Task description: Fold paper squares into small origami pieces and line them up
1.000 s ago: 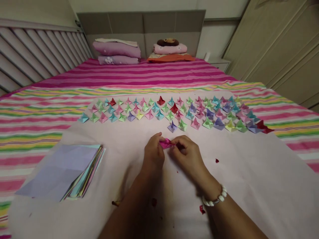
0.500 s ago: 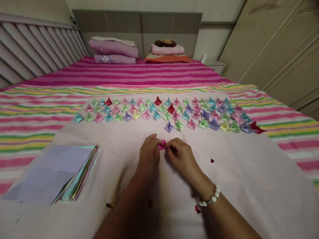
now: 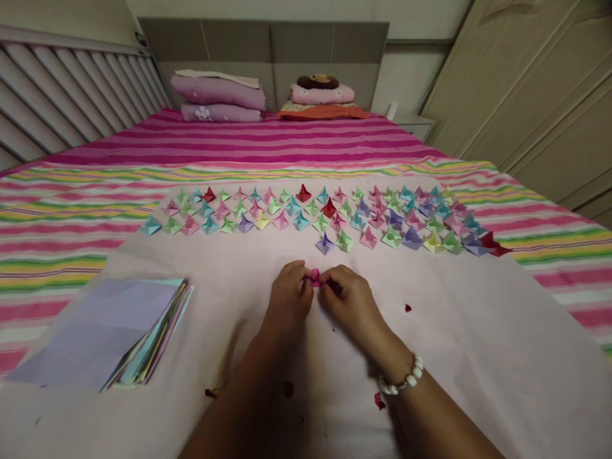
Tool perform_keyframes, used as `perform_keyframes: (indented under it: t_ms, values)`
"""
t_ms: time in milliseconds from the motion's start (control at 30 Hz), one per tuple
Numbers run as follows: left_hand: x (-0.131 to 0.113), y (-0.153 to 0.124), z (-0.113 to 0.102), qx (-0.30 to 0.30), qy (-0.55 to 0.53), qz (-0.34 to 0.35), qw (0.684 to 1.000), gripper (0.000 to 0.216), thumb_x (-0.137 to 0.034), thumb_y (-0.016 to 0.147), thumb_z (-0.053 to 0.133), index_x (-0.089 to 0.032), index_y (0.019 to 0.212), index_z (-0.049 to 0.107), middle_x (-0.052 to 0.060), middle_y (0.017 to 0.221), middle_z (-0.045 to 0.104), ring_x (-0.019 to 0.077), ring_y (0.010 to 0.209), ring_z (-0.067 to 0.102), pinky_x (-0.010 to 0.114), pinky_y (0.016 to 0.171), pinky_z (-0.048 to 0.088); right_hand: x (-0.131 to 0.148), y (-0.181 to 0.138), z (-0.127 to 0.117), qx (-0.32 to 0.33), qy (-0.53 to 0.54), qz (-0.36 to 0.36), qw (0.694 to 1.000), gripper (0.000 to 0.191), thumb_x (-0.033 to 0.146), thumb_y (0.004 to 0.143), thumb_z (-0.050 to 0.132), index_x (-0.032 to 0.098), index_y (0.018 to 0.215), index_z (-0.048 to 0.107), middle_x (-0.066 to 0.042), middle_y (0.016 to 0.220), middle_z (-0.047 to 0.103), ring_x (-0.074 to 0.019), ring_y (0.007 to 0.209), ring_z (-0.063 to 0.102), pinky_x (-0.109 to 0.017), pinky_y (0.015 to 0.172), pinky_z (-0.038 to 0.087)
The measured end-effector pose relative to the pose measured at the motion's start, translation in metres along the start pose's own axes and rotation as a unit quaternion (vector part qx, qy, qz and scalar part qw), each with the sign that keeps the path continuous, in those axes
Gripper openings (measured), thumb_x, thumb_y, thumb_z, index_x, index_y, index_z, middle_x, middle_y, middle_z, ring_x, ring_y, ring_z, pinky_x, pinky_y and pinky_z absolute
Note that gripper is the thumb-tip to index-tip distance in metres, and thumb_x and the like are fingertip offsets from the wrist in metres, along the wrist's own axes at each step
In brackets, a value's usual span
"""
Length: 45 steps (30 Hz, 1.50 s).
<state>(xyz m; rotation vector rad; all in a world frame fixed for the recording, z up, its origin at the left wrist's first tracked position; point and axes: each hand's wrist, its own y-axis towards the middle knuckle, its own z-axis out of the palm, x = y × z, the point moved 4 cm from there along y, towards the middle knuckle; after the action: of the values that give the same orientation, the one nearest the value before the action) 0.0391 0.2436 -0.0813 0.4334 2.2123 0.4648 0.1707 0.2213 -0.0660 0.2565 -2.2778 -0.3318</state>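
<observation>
Between my hands is a small magenta folded paper [image 3: 315,276], pinched from both sides a little above the white sheet. My left hand [image 3: 290,293] is closed on its left end, thumb and forefinger together. On the other end, my right hand [image 3: 348,292] pinches with curled fingers, and a white bead bracelet [image 3: 405,381] circles that wrist. Fingertips cover much of the paper, so its full shape is hidden. Just beyond stand rows of small folded paper boats, among them a purple boat [image 3: 326,243] and a light green boat [image 3: 343,241].
At left lies a stack of coloured paper [image 3: 109,319] with a lavender sheet on top. Small red scraps, one here [image 3: 408,308], dot the white sheet [image 3: 478,357]. A striped bedspread [image 3: 62,255] surrounds it. Folded bedding [image 3: 217,92] sits by the headboard [image 3: 229,44].
The magenta paper now looks narrower and more pinched in its middle. My left hand has shifted slightly right, closer to my right hand. The boats stand as before.
</observation>
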Motion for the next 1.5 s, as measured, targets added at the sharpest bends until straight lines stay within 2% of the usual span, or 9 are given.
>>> perform_keyframes:
  t_ms: [300, 467, 633, 800, 900, 1033, 1233, 1367, 1500]
  values:
    - [0.003, -0.001, 0.002, -0.009, -0.04, -0.027, 0.999, 0.024, -0.007, 0.076, 0.047, -0.019, 0.088, 0.064, 0.009, 0.104, 0.066, 0.0227, 0.108, 0.06, 0.042, 0.094, 0.05, 0.004, 0.001, -0.001, 0.006, -0.034, -0.008, 0.999, 0.024, 0.003, 0.076, 0.048, 0.018, 0.083, 0.066, -0.006, 0.079, 0.064, -0.0186, 0.072, 0.058, -0.028, 0.064, 0.043]
    - [0.008, -0.002, 0.0, -0.044, -0.128, -0.12, 0.984, 0.031, -0.01, 0.079, 0.045, -0.015, 0.104, 0.061, 0.015, 0.122, 0.061, 0.0248, 0.116, 0.057, 0.043, 0.095, 0.049, 0.0, 0.002, -0.001, -0.013, 0.005, -0.004, 1.0, 0.023, 0.006, 0.078, 0.049, 0.019, 0.084, 0.068, -0.005, 0.082, 0.067, -0.0185, 0.075, 0.062, -0.028, 0.068, 0.045]
    - [0.013, -0.003, 0.002, -0.059, -0.177, -0.179, 0.966, 0.043, -0.008, 0.078, 0.045, -0.013, 0.119, 0.054, 0.016, 0.122, 0.061, 0.0249, 0.115, 0.058, 0.043, 0.099, 0.045, 0.002, 0.005, -0.003, -0.045, 0.037, 0.016, 0.998, 0.021, 0.011, 0.078, 0.051, 0.019, 0.083, 0.069, -0.004, 0.079, 0.07, -0.0177, 0.069, 0.062, -0.028, 0.064, 0.046]
    - [0.011, -0.002, 0.001, -0.075, -0.183, -0.159, 0.967, 0.043, -0.006, 0.077, 0.044, -0.016, 0.117, 0.056, 0.014, 0.118, 0.063, 0.0249, 0.114, 0.058, 0.045, 0.1, 0.044, 0.014, 0.023, 0.0, -0.067, 0.034, 0.029, 0.997, 0.02, 0.012, 0.076, 0.051, 0.019, 0.081, 0.069, -0.004, 0.075, 0.07, -0.0176, 0.064, 0.062, -0.028, 0.061, 0.046]
    - [0.01, -0.002, 0.0, -0.079, -0.186, -0.156, 0.967, 0.045, -0.006, 0.078, 0.044, -0.017, 0.12, 0.054, 0.014, 0.116, 0.064, 0.0251, 0.112, 0.059, 0.045, 0.098, 0.045, 0.022, 0.038, 0.004, -0.07, -0.017, 0.042, 0.997, 0.023, 0.009, 0.075, 0.051, 0.02, 0.08, 0.07, -0.004, 0.077, 0.072, -0.0178, 0.066, 0.063, -0.028, 0.063, 0.046]
    - [0.013, -0.002, 0.002, -0.085, -0.193, -0.171, 0.963, 0.05, -0.005, 0.077, 0.044, -0.013, 0.126, 0.048, 0.018, 0.124, 0.057, 0.0254, 0.114, 0.057, 0.044, 0.096, 0.047, 0.023, 0.055, 0.01, -0.068, -0.108, 0.074, 0.989, 0.021, 0.008, 0.074, 0.052, 0.019, 0.077, 0.07, -0.007, 0.077, 0.072, -0.0196, 0.067, 0.063, -0.028, 0.059, 0.041]
    - [0.017, -0.003, 0.007, -0.09, -0.196, -0.155, 0.964, 0.054, -0.004, 0.074, 0.047, -0.016, 0.127, 0.047, 0.018, 0.129, 0.052, 0.0281, 0.122, 0.05, 0.046, 0.097, 0.047, 0.025, 0.059, 0.02, -0.059, -0.146, 0.061, 0.986, 0.017, 0.009, 0.074, 0.053, 0.018, 0.074, 0.068, -0.008, 0.075, 0.069, -0.0203, 0.066, 0.06, -0.027, 0.056, 0.036]
    - [0.016, -0.003, 0.007, -0.073, -0.192, -0.143, 0.968, 0.052, -0.007, 0.076, 0.048, -0.015, 0.127, 0.047, 0.019, 0.131, 0.051, 0.0293, 0.124, 0.048, 0.047, 0.097, 0.047, 0.018, 0.051, -0.001, -0.113, -0.096, 0.047, 0.988, 0.024, 0.014, 0.077, 0.054, 0.016, 0.098, 0.066, -0.008, 0.085, 0.068, -0.0195, 0.069, 0.06, -0.029, 0.062, 0.042]
    - [0.014, -0.003, 0.007, -0.064, -0.184, -0.144, 0.97, 0.05, -0.009, 0.077, 0.048, -0.015, 0.127, 0.048, 0.017, 0.129, 0.053, 0.0278, 0.123, 0.049, 0.045, 0.097, 0.047, -0.006, 0.048, -0.025, -0.169, -0.009, 0.041, 0.985, 0.013, 0.02, 0.075, 0.056, 0.016, 0.083, 0.066, -0.005, 0.076, 0.063, -0.0171, 0.061, 0.057, -0.03, 0.059, 0.046]
